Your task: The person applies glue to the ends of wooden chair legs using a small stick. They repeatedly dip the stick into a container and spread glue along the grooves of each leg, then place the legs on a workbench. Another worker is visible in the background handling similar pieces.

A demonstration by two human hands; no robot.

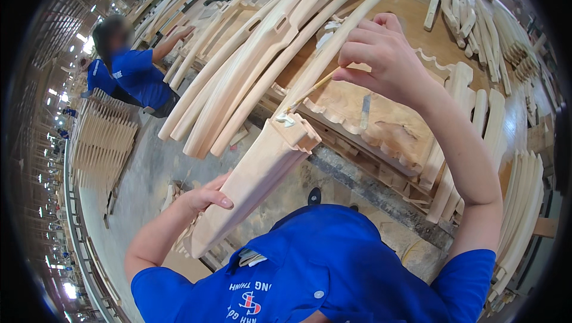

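A pale, thick wooden furniture part (247,183) slants up in front of my body, its notched end pointing away from me. My left hand (208,197) grips it from the left side, thumb lying over the upper face. At the notched end sits a dab of whitish glue-like paste (286,121). My right hand (381,55) is raised beyond that end and pinches a thin wooden stick (316,88). The stick slopes down toward the paste, and its lower tip is at or just above the notched end; contact is hard to make out.
Long curved wooden parts (256,67) lie across a bench ahead. A scalloped wooden panel (381,122) rests on the bench edge, with more curved parts (476,120) at the right. A person in blue (140,79) works at the far left, near a stack of slats (104,144).
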